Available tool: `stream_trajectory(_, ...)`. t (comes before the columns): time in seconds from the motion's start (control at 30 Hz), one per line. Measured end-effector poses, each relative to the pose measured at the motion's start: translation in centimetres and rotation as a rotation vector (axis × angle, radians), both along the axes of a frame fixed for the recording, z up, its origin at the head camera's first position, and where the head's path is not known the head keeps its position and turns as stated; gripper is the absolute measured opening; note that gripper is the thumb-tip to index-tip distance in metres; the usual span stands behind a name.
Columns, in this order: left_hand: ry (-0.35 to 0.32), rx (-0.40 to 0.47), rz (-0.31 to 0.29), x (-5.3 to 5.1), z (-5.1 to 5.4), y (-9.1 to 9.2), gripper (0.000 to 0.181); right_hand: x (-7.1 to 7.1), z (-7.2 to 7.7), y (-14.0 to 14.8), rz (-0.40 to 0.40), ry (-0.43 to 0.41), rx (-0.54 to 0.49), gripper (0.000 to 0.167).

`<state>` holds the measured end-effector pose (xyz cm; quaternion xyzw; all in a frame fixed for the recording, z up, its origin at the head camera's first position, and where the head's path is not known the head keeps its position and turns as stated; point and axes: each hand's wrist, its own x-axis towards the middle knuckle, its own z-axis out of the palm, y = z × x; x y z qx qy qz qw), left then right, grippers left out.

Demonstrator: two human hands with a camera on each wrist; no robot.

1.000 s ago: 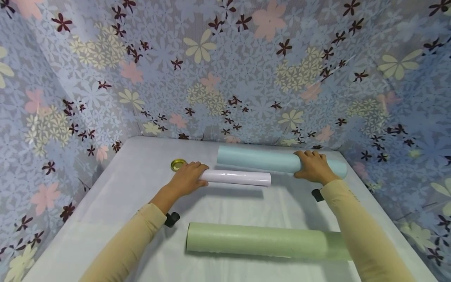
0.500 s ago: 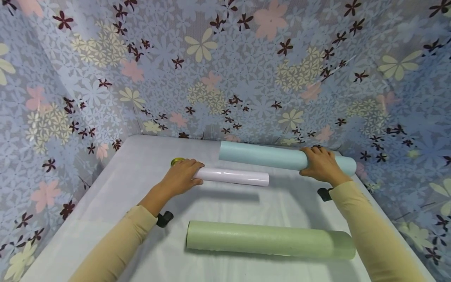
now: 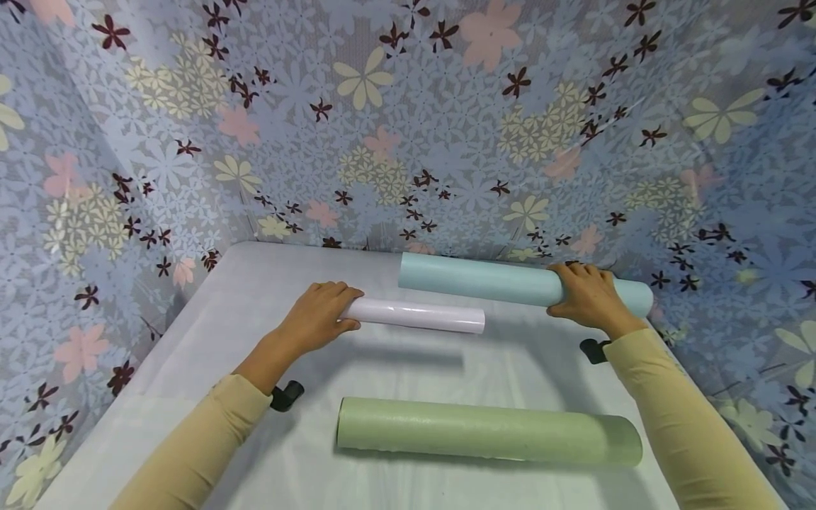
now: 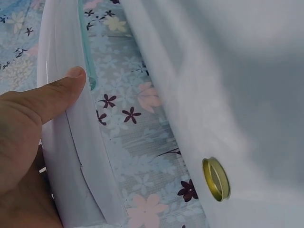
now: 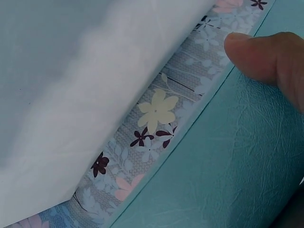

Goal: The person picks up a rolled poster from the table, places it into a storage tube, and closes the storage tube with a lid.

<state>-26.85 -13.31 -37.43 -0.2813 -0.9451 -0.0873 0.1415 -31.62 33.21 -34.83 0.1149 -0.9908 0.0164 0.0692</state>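
In the head view my left hand (image 3: 321,316) grips the left end of a glossy white paper roll (image 3: 417,316), which is above the table, its shadow below. The left wrist view shows my thumb pressed on that white roll (image 4: 85,166) along its loose paper edge. Farther back and right, my right hand (image 3: 591,299) holds a light blue paper roll (image 3: 478,278) near its right end, from above. My thumb lies on the textured blue sheet (image 5: 223,137) in the right wrist view. The two rolls are apart, both lying roughly left to right.
A thicker green roll (image 3: 484,432) lies across the near part of the white-covered table (image 3: 395,489). A small gold ring, perhaps a lid (image 4: 216,179), is on the table, hidden in the head view. A flowered curtain (image 3: 408,127) surrounds the back and sides.
My left hand has moved left with the white roll and now covers the gold ring in the head view. My right hand has carried the blue roll right and slightly up in view.
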Motion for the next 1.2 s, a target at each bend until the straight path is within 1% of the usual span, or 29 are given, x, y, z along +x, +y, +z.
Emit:
stream_trajectory(0.2, 0.017, 0.034, -0.018, 0.4, 0.5, -0.7, 0.051, 0.1, 0.1, 0.3, -0.001, -0.001, -0.011, 0.084)
stream_trajectory(0.4, 0.026, 0.043, -0.034, 0.7, 1.2, -1.3, 0.053, 0.4, 0.4, 0.7, -0.001, -0.001, -0.018, 0.084)
stream_trajectory(0.67, 0.022, 0.049, -0.019, 0.8, 1.6, -2.5, 0.054, 0.8, 0.6, 1.4, -0.007, 0.001, -0.011, 0.085)
stream_trajectory(0.9, 0.034, 0.064, -0.021, 1.0, 1.9, -3.6, 0.054, 0.9, 0.6, 1.8, -0.016, 0.001, -0.001, 0.086)
stream_trajectory(1.03, 0.029, 0.064, -0.015, 1.1, 2.0, -4.1, 0.054, 1.1, 0.6, 1.9, -0.022, -0.001, -0.005, 0.087)
stream_trajectory(1.2, 0.037, 0.06, -0.009, 1.2, 2.2, -4.7, 0.054, 1.4, 0.8, 2.0, -0.022, -0.003, -0.007, 0.087)
